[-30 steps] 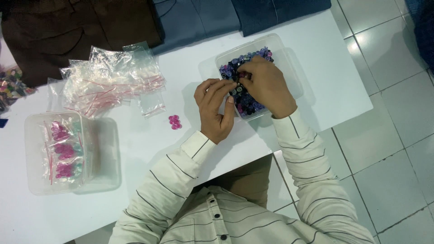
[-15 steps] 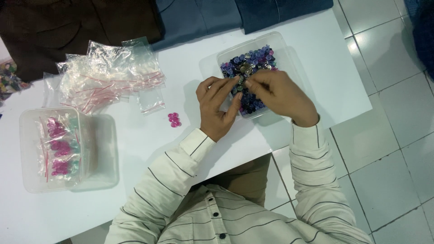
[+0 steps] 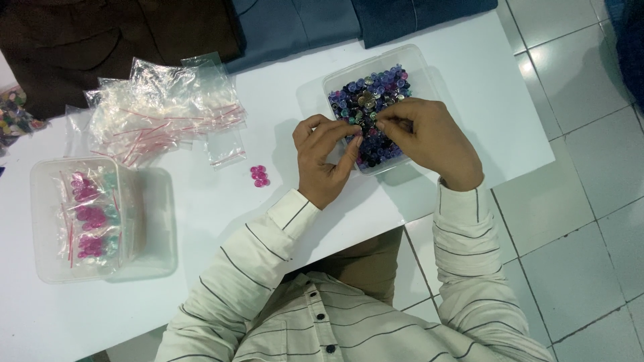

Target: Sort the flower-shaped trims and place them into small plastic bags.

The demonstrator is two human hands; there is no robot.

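Note:
A clear plastic box [image 3: 417,62] full of small blue, purple and dark beads [image 3: 376,100] stands on the white table [image 3: 469,87]. My right hand [image 3: 429,137] lies over the box, thumb and forefinger pinched on a small bead at the top of the pile. My left hand [image 3: 325,161] rests at the box's left edge, fingers curled toward the right fingertips. Whether it holds anything is hidden. Three pink beads [image 3: 259,175] lie loose on the table just left of my left hand.
A heap of small clear zip bags [image 3: 161,110] lies at the back left. At the left is another clear box [image 3: 47,268] holding bagged pink and teal beads [image 3: 88,214]. Folded dark cloth [image 3: 295,23] lines the far edge. Tiled floor [image 3: 577,221] is to the right.
My right hand has slid a little right and back over the bead box, its fingers staying pinched. My left hand has kept its place at the box's edge.

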